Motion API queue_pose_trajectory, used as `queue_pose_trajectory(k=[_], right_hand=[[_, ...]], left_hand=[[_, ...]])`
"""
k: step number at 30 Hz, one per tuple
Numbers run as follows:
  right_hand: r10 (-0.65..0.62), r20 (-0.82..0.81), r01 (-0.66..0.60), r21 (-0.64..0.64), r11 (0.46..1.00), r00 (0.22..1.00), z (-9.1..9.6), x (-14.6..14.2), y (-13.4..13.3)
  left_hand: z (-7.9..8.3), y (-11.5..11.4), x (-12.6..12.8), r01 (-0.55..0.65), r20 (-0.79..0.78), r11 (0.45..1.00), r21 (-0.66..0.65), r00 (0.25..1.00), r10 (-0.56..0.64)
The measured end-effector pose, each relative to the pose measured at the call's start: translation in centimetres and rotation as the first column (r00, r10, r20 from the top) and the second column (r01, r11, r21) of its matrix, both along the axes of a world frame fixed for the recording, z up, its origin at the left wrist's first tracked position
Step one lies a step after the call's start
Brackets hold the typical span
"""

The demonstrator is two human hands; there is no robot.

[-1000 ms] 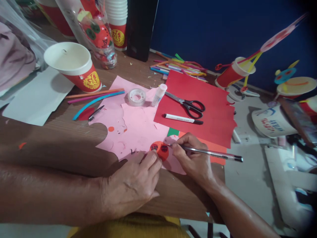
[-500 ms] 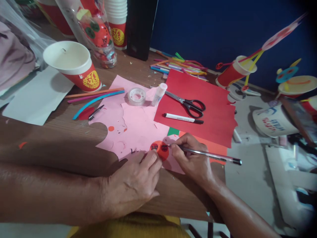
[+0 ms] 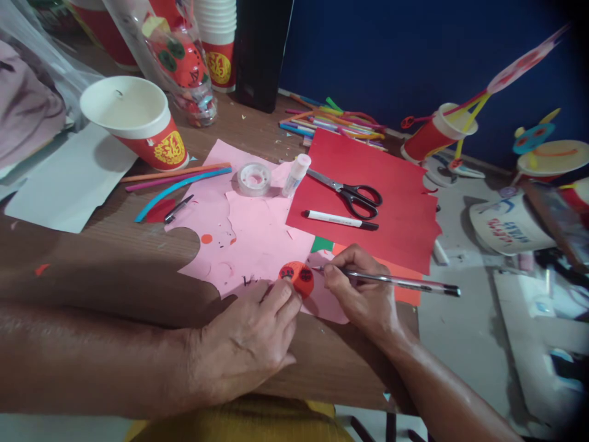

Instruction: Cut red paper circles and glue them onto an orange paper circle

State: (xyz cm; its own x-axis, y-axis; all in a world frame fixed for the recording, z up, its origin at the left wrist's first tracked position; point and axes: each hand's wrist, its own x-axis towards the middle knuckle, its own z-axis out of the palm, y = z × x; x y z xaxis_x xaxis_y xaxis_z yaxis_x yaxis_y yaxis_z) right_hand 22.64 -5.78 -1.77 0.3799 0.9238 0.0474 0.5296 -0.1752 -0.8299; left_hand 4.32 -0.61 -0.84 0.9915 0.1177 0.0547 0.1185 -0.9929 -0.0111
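An orange paper disc [image 3: 304, 286] with two dark-marked red circles on it lies on cut pink paper [image 3: 271, 248]. My left hand [image 3: 260, 325] has its fingers closed over the disc's left edge, pinning it down. Between the fingers of my right hand [image 3: 361, 294] is a clear-barrelled pen [image 3: 414, 284], its tip just right of the disc and apart from it. Above my right hand, on red paper [image 3: 400, 209], are black-handled scissors [image 3: 354, 195] and a white marker [image 3: 340, 220].
A tape roll [image 3: 254, 179] and a glue stick [image 3: 297, 174] stand on the pink paper. Farther left are a paper cup [image 3: 133, 123], a pen cap [image 3: 178, 209] and pipe cleaners [image 3: 184, 184]. A blue partition [image 3: 391, 55] rises behind the table, and more crafted cups [image 3: 437, 134] stand to the right.
My right hand and the pen have shifted slightly right, taking the tip off the right-hand dark circle. My left hand and the disc have stayed in place.
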Motion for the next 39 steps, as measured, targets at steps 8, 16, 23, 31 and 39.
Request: queue_pose_trajectory(k=[8, 16, 23, 31, 39], right_hand=[[-0.007, -0.015, 0.007, -0.022, 1.000, 1.000, 0.05, -0.18, 0.06], [-0.001, 0.040, 0.002, -0.016, 1.000, 0.999, 0.04, -0.37, 0.13], [0.016, 0.031, -0.016, -0.003, 1.000, 0.999, 0.23, -0.36, 0.08], [0.005, 0.014, -0.004, -0.017, 1.000, 1.000, 0.24, -0.40, 0.01], [0.031, 0.130, -0.032, 0.007, 0.999, 0.991, -0.02, -0.34, -0.06]], left_hand=[[0.16, -0.03, 0.09, -0.013, 0.012, 1.000, -0.006, 1.000, 0.013], [0.21, 0.01, 0.10, -0.006, 0.010, 1.000, -0.009, 1.000, 0.006], [0.26, -0.14, -0.07, -0.004, -0.014, 1.000, -0.007, 1.000, 0.004], [0.21, -0.07, -0.05, -0.001, -0.030, 1.000, -0.012, 1.000, 0.000], [0.28, -0.04, 0.03, -0.012, -0.014, 1.000, -0.018, 1.000, 0.012]])
